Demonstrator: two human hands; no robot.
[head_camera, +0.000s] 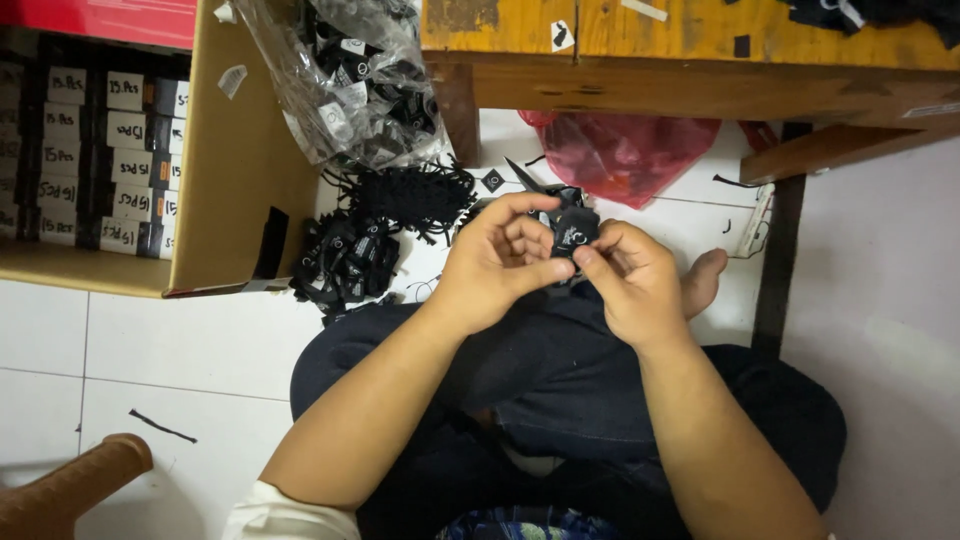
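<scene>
Both hands met above the lap, the left hand (497, 262) and the right hand (632, 280) together pinching a small black woven label (574, 231) between fingertips. Scissors (530, 182) lay just behind on the white tiled floor (180, 340), near a pile of black labels (345, 258).

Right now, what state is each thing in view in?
Left hand: fingers pinching the small black tag.
Right hand: fingers pinching the same tag.
Small black tag: held up between both hands.
Scissors: on the floor, mostly hidden behind the hands.
Cardboard box: open, packed with small labelled boxes.
Clear plastic bag: open, full of black tags.
Pile of black tags: loose on the floor.
Red plastic bag: crumpled under the wooden table.
</scene>
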